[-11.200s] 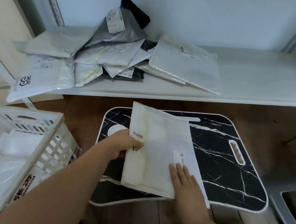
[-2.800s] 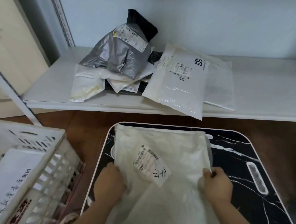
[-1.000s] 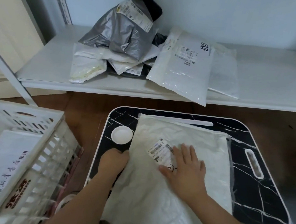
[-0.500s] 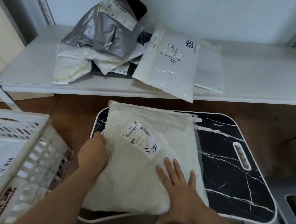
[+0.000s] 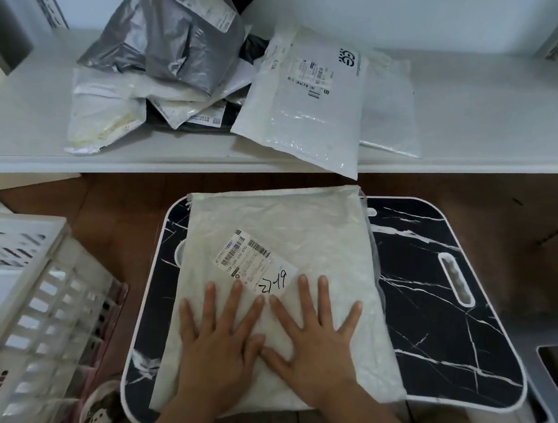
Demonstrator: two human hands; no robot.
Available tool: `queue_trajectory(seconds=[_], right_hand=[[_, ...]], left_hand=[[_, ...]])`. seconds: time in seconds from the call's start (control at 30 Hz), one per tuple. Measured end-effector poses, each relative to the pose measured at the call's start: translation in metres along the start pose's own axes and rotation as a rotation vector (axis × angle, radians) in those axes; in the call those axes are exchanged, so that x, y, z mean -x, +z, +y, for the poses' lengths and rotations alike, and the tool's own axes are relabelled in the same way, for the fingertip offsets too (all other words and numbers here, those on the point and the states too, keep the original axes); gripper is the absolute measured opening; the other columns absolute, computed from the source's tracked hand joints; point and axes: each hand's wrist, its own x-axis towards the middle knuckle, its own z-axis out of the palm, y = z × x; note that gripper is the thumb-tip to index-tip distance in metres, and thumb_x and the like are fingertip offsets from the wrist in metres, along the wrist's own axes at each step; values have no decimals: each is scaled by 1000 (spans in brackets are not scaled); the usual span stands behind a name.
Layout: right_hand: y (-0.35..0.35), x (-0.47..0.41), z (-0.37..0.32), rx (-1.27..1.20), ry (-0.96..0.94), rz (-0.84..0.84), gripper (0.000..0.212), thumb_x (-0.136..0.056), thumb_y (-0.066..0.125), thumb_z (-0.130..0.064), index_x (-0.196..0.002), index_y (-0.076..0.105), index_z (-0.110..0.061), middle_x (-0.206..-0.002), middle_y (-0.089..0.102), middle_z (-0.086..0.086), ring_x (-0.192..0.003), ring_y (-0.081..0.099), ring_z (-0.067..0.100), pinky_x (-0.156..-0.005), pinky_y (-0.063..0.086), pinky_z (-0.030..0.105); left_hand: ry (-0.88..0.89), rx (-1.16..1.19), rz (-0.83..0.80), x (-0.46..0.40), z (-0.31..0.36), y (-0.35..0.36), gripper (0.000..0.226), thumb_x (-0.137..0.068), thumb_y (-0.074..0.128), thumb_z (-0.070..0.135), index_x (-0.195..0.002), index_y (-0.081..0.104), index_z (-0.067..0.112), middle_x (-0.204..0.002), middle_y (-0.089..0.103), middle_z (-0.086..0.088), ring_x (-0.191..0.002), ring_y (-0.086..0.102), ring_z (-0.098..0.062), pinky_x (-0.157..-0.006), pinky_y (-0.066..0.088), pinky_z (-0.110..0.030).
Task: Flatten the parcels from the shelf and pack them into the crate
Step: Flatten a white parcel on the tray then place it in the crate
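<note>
White parcel (image 5: 277,245) lies under flat, splayed left hand (image 5: 219,339) and right hand (image 5: 315,346).

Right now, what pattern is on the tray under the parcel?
Black marble pattern with white veins and a white rim, seen on the tray in the head view.

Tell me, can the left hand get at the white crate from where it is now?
Probably yes. The left hand lies flat on the cream parcel, holding nothing, and the white crate stands open just to its left with nothing between.
</note>
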Motion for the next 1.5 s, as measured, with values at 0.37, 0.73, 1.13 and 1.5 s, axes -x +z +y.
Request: queue_trajectory(seconds=[0.37,0.73,1.13,1.5], right_hand=[[22,-5,13,-35,-4,-1,75,-82,31,-82,-146,32,-45,-161,15,8,-146,12,41,-93,14,83],[0,-79,20,-69,100,171,64,-92,21,-69,-149,22,-40,-161,5,16,-147,-7,38,-108,3,72],[20,-109,28,-8,58,71,64,-91,21,-72,-148,25,-43,-161,12,14,-147,5,41,-97,17,80],[-5,-169,5,-80,-232,68,58,-90,22,-40,-145,39,-30,-160,21,1,-149,6,26,-116,10,60]], left_hand=[[-28,66,-14,-7,2,4,55,-85,41,51,-138,48,36,-152,38,-1,-140,28,-40,-105,18,-70],[-130,42,123,-94,-12,-13,51,-97,26,46,-148,21,42,-160,13,0,-147,4,-38,-110,1,-65],[-99,-3,-13,-120,-14,3,52,-96,24,50,-147,28,41,-157,24,5,-144,16,-39,-101,23,-74],[-101,-32,-51,-119,-17,11,54,-93,28,48,-144,33,33,-156,26,3,-144,18,-40,-100,23,-75]])
